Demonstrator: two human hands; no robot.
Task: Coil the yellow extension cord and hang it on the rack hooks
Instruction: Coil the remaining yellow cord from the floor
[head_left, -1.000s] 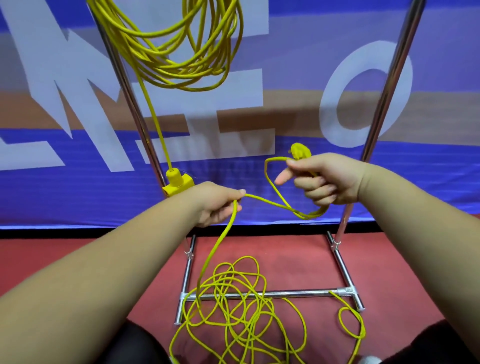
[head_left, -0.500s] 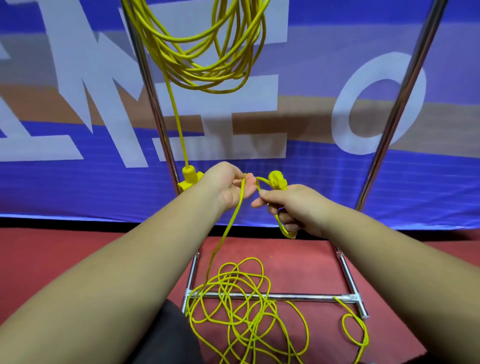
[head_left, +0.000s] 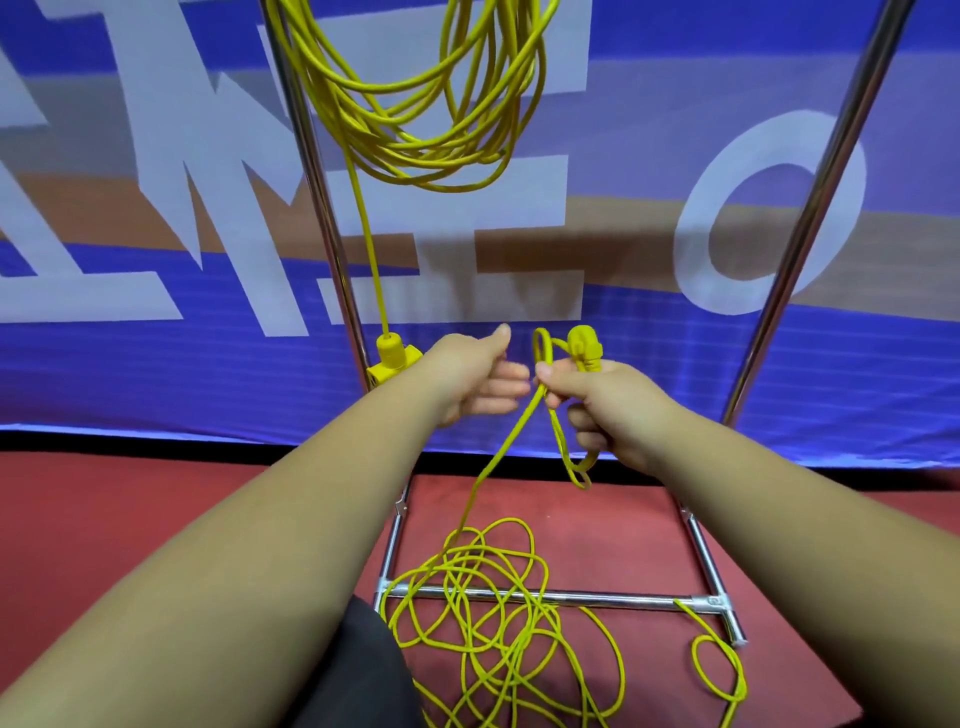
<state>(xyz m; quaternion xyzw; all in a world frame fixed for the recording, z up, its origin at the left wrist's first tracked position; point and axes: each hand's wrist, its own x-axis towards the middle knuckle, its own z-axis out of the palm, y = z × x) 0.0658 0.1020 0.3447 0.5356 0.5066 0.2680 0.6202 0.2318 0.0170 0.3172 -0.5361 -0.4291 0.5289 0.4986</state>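
Head cam: down on the red floor (head_left: 130, 519) the yellow extension cord (head_left: 498, 613) lies in a loose tangle, draped over the rack's base bar (head_left: 623, 601). One strand climbs to the right hand (head_left: 613, 410), which pinches a small loop with the plug (head_left: 584, 345) poking up above its thumb. Left hand (head_left: 467, 379) sits just beside it, fingers loosely curled, gripping nothing. Farther back, a socket end (head_left: 392, 358) dangles by the left upright (head_left: 319, 197) from a coil (head_left: 415, 140) hung higher up, blue banner (head_left: 156, 374) behind.
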